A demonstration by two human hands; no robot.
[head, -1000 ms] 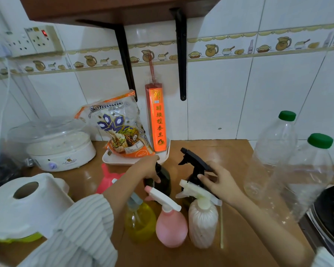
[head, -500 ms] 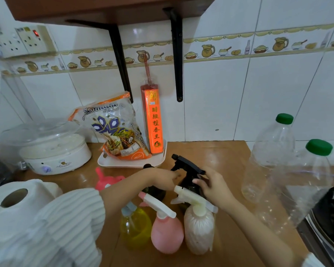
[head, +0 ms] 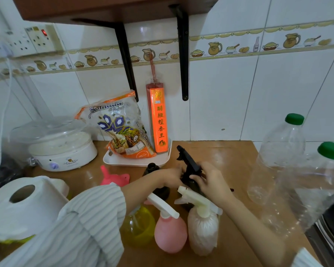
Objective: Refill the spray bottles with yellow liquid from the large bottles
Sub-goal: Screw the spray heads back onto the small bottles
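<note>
I am watching the black spray bottle standing at the counter's middle, its trigger head pointing toward 11 o'clock. My right hand is curling round the neck from 3 o'clock; my left hand is gripping it from 9 o'clock. At 6 o'clock of it are standing the white spray bottle, the pink spray bottle and the yellow spray bottle. At 3 o'clock two clear large bottles with green caps are standing apart from my hands. A pink funnel is lying at 9 o'clock.
</note>
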